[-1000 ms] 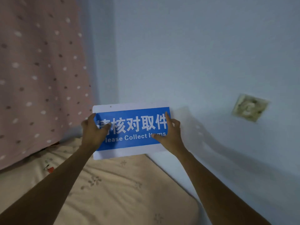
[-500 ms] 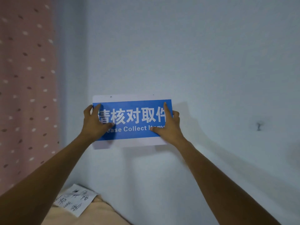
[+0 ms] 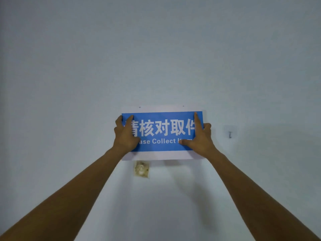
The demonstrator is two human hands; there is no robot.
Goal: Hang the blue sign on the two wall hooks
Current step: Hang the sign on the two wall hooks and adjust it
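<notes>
- Two hands, my left hand (image 3: 126, 134) and right hand (image 3: 199, 139), grip the flat blue rectangular sign with white lettering (image 3: 162, 131) by its side edges against the pale wall (image 3: 156, 58).
- One small metal wall hook (image 3: 230, 134) sits just right of it, apart.

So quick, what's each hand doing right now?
Left hand: gripping the left end of the blue sign.
Right hand: gripping the sign's right end.

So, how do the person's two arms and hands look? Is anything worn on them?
Both arms are bare along the whole visible length: no sleeves show. The left hand and the right hand carry no gloves, and no watch, ring or bracelet is visible. No markings show on them in this dim light.
</notes>
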